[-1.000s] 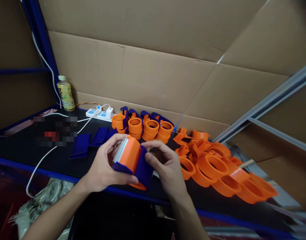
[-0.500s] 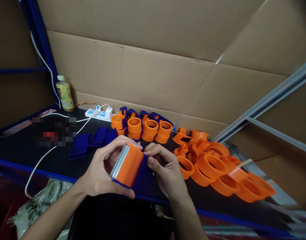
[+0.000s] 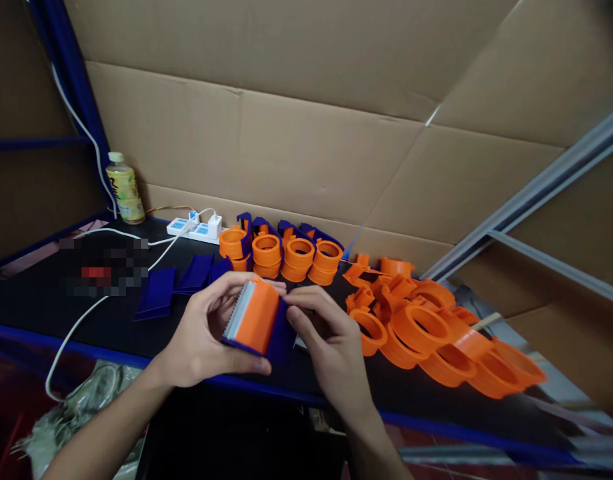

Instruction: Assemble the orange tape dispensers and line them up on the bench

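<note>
Looking over the black tabletop (image 3: pixel 111 331), we have a yellow-labelled bottle (image 3: pixel 126 191) and a white power strip (image 3: pixel 196 229) at the back, flat blue plates (image 3: pixel 156 295) at left, a row of orange-and-blue dispensers (image 3: pixel 297 272) behind our hands, and a heap of orange rings (image 3: pixel 416 340) at right. Our left hand (image 3: pixel 209 333) partly hides the nearest plates. We have the held dispenser (image 3: pixel 259 317) raised over the table's front edge, between both hands: our left is clamped around it, while our right hand (image 3: pixel 329 333) brings thumb and fingertips to the edge of its blue panel (image 3: pixel 281 333); whether they pinch it, we cannot tell. Its toothed metal strip (image 3: pixel 239 312) faces our left palm and runs away from us, far end leaning right; our hands hide too much for us to tell the whole body's long axis.
</note>
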A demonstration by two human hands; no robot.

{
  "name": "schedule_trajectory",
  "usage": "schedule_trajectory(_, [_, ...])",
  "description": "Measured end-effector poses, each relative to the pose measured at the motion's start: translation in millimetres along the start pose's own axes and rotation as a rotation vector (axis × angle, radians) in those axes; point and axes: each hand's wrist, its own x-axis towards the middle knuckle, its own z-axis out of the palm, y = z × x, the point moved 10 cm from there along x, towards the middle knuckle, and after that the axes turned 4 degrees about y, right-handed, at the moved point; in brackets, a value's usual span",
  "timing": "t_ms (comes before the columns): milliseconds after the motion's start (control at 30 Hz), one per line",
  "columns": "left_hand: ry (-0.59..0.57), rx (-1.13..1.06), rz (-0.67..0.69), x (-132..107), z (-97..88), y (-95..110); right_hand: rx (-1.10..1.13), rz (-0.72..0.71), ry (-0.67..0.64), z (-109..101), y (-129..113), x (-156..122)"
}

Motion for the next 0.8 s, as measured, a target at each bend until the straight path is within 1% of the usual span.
schedule_trajectory(67, [0.122,-0.047,-0.005,0,-9.1,-7,-0.251,-0.146,0.018,-1,-21,-8])
schedule_trajectory(100, [0.186,-0.108,-0.008,0,-13.6,-11,-0.353,-0.213,0.003,2,-29,-13])
schedule_trajectory(133, [0.222,-0.170,-0.040,0,-14.5,-18,-0.438,-0.266,-0.025,6,-35,-18])
schedule_trajectory(200, [0.287,-0.259,-0.087,-1,-14.1,-28,-0.555,-0.324,-0.071,9,-38,-25])
schedule_trajectory(267, [0.303,-0.297,-0.129,0,-8.9,-36,-0.605,-0.328,-0.075,1,-35,-23])
schedule_trajectory(300, [0.282,-0.307,-0.152,1,-4.2,-38,-0.608,-0.315,-0.078,-7,-31,-18])
schedule_trajectory(367, [0.221,-0.326,-0.195,4,4.5,-41,-0.606,-0.273,-0.088,-30,-21,-1])
schedule_trajectory(433, [0.197,-0.335,-0.224,7,5.0,-42,-0.669,-0.238,-0.046,-68,-9,25])
schedule_trajectory(467, [0.203,-0.329,-0.229,9,1.9,-42,-0.732,-0.219,0.005,-91,-2,42])
schedule_trajectory(500, [0.202,-0.320,-0.225,11,-1.3,-41,-0.810,-0.187,0.056,-116,7,59])
schedule_trajectory(567, [0.149,-0.290,-0.228,14,-2.9,-39,-0.946,-0.090,0.113,-160,33,94])
schedule_trajectory(600, [0.117,-0.272,-0.231,15,-2.6,-39,-1.000,-0.010,0.105,-177,52,111])
schedule_trajectory(633, [0.084,-0.254,-0.236,16,-1.7,-38,-1.046,0.097,0.052,-190,76,125])
schedule_trajectory(667, [0.057,-0.238,-0.238,16,-0.7,-38,-1.096,0.198,0.026,-202,98,137])
schedule_trajectory(700, [0.035,-0.225,-0.239,15,0.3,-37,-1.151,0.295,-0.010,-210,121,146])
schedule_trajectory(733, [0.014,-0.213,-0.239,15,1.7,-36,-1.188,0.366,-0.059,-213,141,153])
schedule_trajectory(800, [-0.023,-0.191,-0.243,13,4.9,-34,-1.183,0.403,-0.147,-206,172,163])
